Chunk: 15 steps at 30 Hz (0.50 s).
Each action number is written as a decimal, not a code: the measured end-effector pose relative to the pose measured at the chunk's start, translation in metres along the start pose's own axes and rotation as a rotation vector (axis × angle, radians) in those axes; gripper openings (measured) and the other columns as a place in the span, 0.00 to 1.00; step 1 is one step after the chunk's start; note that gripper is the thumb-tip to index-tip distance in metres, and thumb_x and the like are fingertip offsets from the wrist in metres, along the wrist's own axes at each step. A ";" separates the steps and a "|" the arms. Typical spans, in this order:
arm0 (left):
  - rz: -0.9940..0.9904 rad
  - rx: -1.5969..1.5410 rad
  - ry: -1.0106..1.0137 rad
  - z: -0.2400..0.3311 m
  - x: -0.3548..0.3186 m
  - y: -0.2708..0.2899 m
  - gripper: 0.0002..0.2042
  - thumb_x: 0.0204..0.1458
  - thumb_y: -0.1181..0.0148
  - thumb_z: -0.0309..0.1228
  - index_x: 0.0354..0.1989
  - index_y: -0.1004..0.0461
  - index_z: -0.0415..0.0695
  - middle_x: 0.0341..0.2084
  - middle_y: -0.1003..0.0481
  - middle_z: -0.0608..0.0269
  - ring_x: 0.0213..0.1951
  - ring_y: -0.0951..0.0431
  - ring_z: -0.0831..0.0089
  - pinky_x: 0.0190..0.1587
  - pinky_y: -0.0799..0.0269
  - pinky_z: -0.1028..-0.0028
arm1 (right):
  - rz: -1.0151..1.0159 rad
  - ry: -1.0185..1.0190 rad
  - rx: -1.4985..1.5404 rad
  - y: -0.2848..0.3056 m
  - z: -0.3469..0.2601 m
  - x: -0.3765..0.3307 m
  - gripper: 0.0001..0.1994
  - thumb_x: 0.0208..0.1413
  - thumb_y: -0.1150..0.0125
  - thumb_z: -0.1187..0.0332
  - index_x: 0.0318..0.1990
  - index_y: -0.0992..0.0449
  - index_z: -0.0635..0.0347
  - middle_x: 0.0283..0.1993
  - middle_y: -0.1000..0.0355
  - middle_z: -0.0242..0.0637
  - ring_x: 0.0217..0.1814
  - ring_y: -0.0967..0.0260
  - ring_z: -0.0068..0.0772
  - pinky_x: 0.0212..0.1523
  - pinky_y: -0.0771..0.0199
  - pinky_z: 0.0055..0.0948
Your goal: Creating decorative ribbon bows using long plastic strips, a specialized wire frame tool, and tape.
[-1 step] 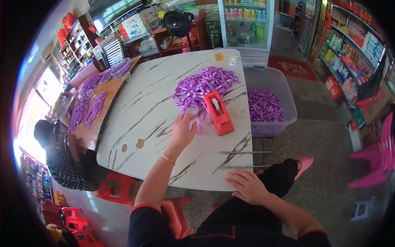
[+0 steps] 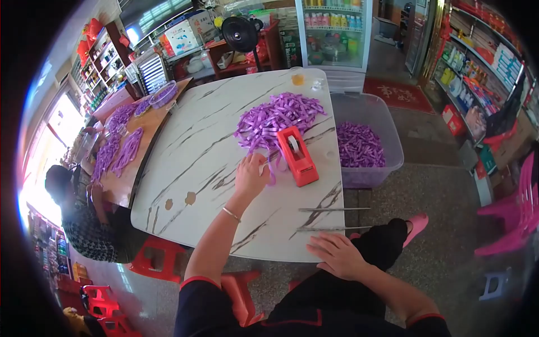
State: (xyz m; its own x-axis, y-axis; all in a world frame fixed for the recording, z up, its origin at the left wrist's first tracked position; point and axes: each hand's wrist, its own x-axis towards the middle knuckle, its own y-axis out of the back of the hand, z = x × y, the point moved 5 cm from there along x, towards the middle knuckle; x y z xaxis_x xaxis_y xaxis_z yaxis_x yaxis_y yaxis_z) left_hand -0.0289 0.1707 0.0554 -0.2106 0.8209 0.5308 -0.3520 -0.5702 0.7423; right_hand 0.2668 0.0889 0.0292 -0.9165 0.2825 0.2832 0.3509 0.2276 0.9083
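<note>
A heap of shiny purple ribbon strips [image 2: 283, 118] lies on the white marble-patterned table [image 2: 185, 151]. My left hand [image 2: 251, 175] is at the heap's near edge, with thumb and forefinger closed around a purple ribbon [image 2: 272, 173] whose loose end trails onto the tabletop. Just right of it stands a red tape dispenser [image 2: 298, 157] with a roll of clear tape. Two thin metal rods [image 2: 323, 209] stick out past the table's right edge. Below the nearer rod, my right hand [image 2: 338, 254] lies palm down, fingers spread, holding nothing.
A clear plastic bin [image 2: 396, 140] full of short purple pieces [image 2: 362, 145] stands against the table's right side. At the left, another person [image 2: 84, 213] sits by a wooden table [image 2: 132, 168] with more purple strips. Red stools [image 2: 157, 258] are close to the near edge.
</note>
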 end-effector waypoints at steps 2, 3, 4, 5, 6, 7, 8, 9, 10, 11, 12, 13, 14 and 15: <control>-0.183 0.101 0.261 -0.020 0.014 -0.016 0.11 0.45 0.42 0.36 0.33 0.30 0.42 0.35 0.28 0.57 0.43 0.30 0.60 0.45 0.35 0.62 | -0.003 -0.006 0.018 -0.002 -0.003 0.001 0.30 0.44 0.40 0.59 0.57 0.38 0.50 0.60 0.43 0.32 0.62 0.48 0.35 0.60 0.47 0.38; -0.180 0.097 0.250 -0.023 0.024 -0.017 0.11 0.45 0.42 0.36 0.33 0.30 0.42 0.35 0.28 0.57 0.43 0.30 0.60 0.45 0.35 0.62 | 0.003 -0.011 0.009 -0.001 -0.001 0.002 0.30 0.44 0.40 0.59 0.57 0.38 0.50 0.60 0.43 0.32 0.62 0.48 0.35 0.60 0.47 0.38; -0.281 0.145 0.306 -0.024 0.029 -0.022 0.12 0.45 0.42 0.37 0.32 0.30 0.42 0.35 0.28 0.57 0.43 0.30 0.60 0.46 0.35 0.62 | 0.003 -0.026 0.001 -0.002 -0.001 0.001 0.30 0.44 0.40 0.59 0.58 0.38 0.50 0.60 0.43 0.31 0.62 0.48 0.35 0.60 0.47 0.37; -0.381 0.197 0.362 -0.026 0.029 -0.027 0.12 0.45 0.42 0.38 0.31 0.29 0.42 0.35 0.28 0.57 0.43 0.30 0.60 0.46 0.35 0.62 | 0.002 -0.040 -0.007 -0.003 -0.002 -0.001 0.30 0.44 0.40 0.59 0.58 0.38 0.50 0.60 0.43 0.31 0.62 0.48 0.35 0.60 0.47 0.37; -0.391 0.192 0.354 -0.028 0.027 -0.030 0.12 0.45 0.42 0.38 0.31 0.29 0.42 0.35 0.28 0.57 0.43 0.30 0.60 0.46 0.35 0.62 | 0.002 -0.054 -0.007 -0.004 -0.003 -0.002 0.30 0.44 0.40 0.59 0.58 0.38 0.50 0.60 0.43 0.31 0.62 0.48 0.35 0.60 0.47 0.37; -0.386 0.231 0.281 -0.027 0.029 -0.030 0.12 0.45 0.42 0.39 0.30 0.29 0.42 0.35 0.28 0.56 0.43 0.29 0.59 0.45 0.35 0.62 | 0.003 -0.054 0.004 -0.003 -0.004 -0.002 0.30 0.44 0.40 0.59 0.58 0.38 0.50 0.60 0.43 0.31 0.62 0.48 0.35 0.60 0.48 0.37; -0.380 0.270 0.210 -0.026 0.030 -0.030 0.12 0.45 0.43 0.39 0.29 0.28 0.42 0.34 0.28 0.56 0.42 0.29 0.59 0.44 0.34 0.62 | 0.004 -0.053 0.015 -0.002 -0.005 -0.002 0.30 0.44 0.40 0.59 0.58 0.38 0.50 0.60 0.43 0.31 0.62 0.48 0.34 0.60 0.48 0.37; -0.379 0.270 0.203 -0.029 0.030 -0.030 0.12 0.45 0.43 0.39 0.29 0.28 0.42 0.34 0.28 0.56 0.42 0.29 0.59 0.44 0.34 0.62 | 0.009 -0.056 0.012 -0.001 -0.005 -0.001 0.30 0.44 0.40 0.59 0.58 0.38 0.50 0.60 0.43 0.31 0.62 0.48 0.34 0.60 0.48 0.37; -0.360 0.274 0.163 -0.028 0.030 -0.030 0.12 0.46 0.43 0.39 0.29 0.28 0.42 0.32 0.27 0.55 0.40 0.28 0.59 0.43 0.33 0.64 | 0.008 -0.057 0.024 0.000 -0.005 -0.002 0.29 0.45 0.40 0.58 0.58 0.38 0.50 0.60 0.43 0.31 0.63 0.49 0.34 0.60 0.48 0.37; -0.340 0.279 0.125 -0.029 0.028 -0.027 0.12 0.46 0.43 0.39 0.29 0.28 0.42 0.31 0.26 0.55 0.38 0.27 0.60 0.42 0.33 0.65 | 0.007 -0.057 0.037 0.000 -0.006 -0.002 0.29 0.45 0.40 0.58 0.57 0.38 0.51 0.60 0.43 0.31 0.63 0.49 0.35 0.61 0.49 0.37; -0.342 0.278 0.124 -0.033 0.028 -0.023 0.12 0.46 0.43 0.39 0.29 0.28 0.42 0.31 0.26 0.55 0.38 0.27 0.60 0.42 0.33 0.65 | 0.006 -0.059 0.038 0.000 -0.008 -0.001 0.29 0.45 0.40 0.58 0.57 0.38 0.51 0.60 0.43 0.31 0.63 0.49 0.35 0.61 0.49 0.37; -0.393 0.120 0.230 -0.036 0.032 -0.018 0.11 0.47 0.44 0.37 0.29 0.28 0.41 0.29 0.25 0.56 0.35 0.26 0.63 0.40 0.32 0.68 | 0.027 -0.067 0.057 0.002 -0.008 -0.001 0.29 0.45 0.40 0.58 0.57 0.37 0.51 0.59 0.42 0.32 0.63 0.48 0.35 0.60 0.48 0.37; -0.439 -0.035 0.338 -0.040 0.036 -0.009 0.10 0.48 0.45 0.36 0.29 0.29 0.41 0.27 0.25 0.58 0.33 0.26 0.67 0.38 0.32 0.71 | 0.050 -0.068 0.078 0.003 -0.007 0.000 0.28 0.45 0.39 0.59 0.56 0.36 0.52 0.58 0.41 0.32 0.62 0.47 0.36 0.60 0.47 0.37; -0.397 -0.289 0.311 -0.039 0.042 0.007 0.09 0.49 0.46 0.33 0.30 0.29 0.40 0.27 0.24 0.60 0.31 0.26 0.71 0.37 0.33 0.74 | 0.049 -0.069 0.075 0.003 -0.006 -0.001 0.28 0.45 0.39 0.59 0.56 0.36 0.52 0.58 0.41 0.32 0.62 0.47 0.36 0.60 0.47 0.37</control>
State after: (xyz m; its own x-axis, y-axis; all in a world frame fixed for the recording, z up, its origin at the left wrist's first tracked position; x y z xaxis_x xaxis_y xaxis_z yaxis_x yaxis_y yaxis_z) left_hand -0.0755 0.2028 0.0668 -0.2542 0.9655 0.0570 -0.6842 -0.2212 0.6949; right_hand 0.2679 0.0839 0.0339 -0.8834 0.3579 0.3026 0.4107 0.2802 0.8676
